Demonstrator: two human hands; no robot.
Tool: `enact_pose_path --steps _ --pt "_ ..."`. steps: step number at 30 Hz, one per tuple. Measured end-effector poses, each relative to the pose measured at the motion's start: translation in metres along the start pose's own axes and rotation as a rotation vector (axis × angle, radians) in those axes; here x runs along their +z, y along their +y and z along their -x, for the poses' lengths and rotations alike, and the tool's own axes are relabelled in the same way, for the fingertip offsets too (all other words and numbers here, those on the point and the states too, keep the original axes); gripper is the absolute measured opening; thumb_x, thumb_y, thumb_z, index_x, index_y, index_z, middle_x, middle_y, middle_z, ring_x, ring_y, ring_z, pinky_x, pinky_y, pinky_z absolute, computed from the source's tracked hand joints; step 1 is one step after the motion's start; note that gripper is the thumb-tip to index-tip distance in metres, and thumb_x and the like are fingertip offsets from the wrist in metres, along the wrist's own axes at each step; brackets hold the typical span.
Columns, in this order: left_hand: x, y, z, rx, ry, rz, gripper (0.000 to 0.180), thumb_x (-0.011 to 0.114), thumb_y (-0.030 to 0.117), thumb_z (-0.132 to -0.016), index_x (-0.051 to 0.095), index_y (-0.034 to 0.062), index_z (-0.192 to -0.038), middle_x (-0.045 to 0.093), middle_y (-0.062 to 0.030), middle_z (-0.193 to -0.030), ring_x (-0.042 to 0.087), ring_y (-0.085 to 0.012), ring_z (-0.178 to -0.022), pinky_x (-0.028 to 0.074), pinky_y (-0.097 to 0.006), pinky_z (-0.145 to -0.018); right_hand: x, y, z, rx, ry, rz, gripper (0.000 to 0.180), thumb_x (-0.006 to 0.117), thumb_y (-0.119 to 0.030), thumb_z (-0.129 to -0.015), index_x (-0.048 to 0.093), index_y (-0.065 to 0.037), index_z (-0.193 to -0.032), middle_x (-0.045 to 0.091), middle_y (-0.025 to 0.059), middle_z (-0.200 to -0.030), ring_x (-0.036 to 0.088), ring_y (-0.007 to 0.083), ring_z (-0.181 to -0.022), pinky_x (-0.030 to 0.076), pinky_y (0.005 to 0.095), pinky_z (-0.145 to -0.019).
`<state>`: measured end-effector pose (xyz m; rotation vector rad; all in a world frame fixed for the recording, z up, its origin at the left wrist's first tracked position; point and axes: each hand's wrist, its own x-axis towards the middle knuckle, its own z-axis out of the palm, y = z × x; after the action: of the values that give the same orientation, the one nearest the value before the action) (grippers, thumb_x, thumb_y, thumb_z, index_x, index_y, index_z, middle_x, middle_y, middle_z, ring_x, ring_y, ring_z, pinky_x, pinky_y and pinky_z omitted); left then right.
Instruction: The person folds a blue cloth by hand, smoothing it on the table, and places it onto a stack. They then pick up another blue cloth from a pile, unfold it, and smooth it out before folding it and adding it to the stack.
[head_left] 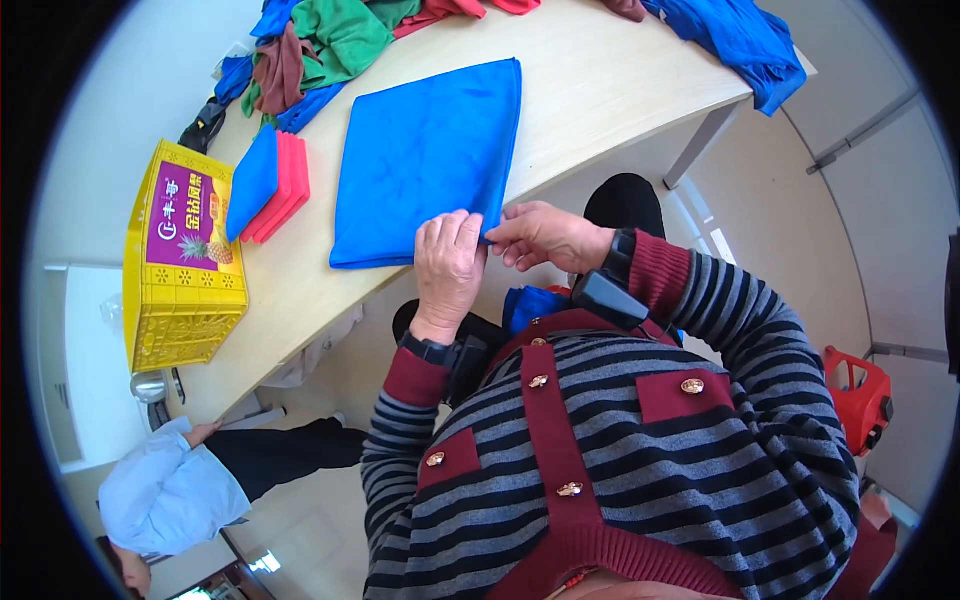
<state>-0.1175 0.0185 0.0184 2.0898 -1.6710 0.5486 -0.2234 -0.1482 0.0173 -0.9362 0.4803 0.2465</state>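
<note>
A blue cloth [425,150], folded into a flat square, lies on the light wooden table [590,110] in front of me. My left hand [450,262] rests on its near right corner, fingers bent over the edge. Right beside it, my right hand [545,237] pinches that same corner between thumb and fingers. Both hands are at the table's near edge. To the left of the cloth stands a small stack of folded red cloths [287,190] with a folded blue cloth [253,185] at its left side.
A yellow plastic crate [185,320] sits at the table's left end. Crumpled green cloths [345,40] and others in blue, brown and red lie along the far side. A blue cloth [735,45] hangs over the right corner. Another person [180,490] is at lower left; a red plastic container [855,400] is at right.
</note>
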Motion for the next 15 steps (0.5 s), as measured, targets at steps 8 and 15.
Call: enact_pose_path --steps 8,15 --pt "0.008 0.002 0.001 -0.021 0.138 -0.025 0.030 0.074 0.003 -0.075 0.063 0.0047 -0.103 0.065 -0.0086 -0.095 0.064 -0.0273 -0.089 0.051 -0.039 -0.076 -0.002 -0.009 0.009 -0.117 0.026 0.104 0.014 0.069 -0.020 -0.094 0.063 -0.008 -0.096 0.066 0.0029 -0.083 0.065 0.0112 -0.071 0.052 0.0242 -0.063" --pt "0.019 -0.004 0.007 -0.142 0.207 0.101 0.013 0.072 0.000 -0.080 0.064 0.0050 -0.088 0.066 -0.0101 -0.086 0.064 -0.0295 -0.078 0.052 -0.039 -0.068 -0.019 -0.018 -0.003 -0.358 0.152 0.136 0.017 0.064 -0.026 -0.098 0.064 -0.009 -0.097 0.067 0.0010 -0.084 0.065 0.0109 -0.071 0.054 0.0250 -0.066"
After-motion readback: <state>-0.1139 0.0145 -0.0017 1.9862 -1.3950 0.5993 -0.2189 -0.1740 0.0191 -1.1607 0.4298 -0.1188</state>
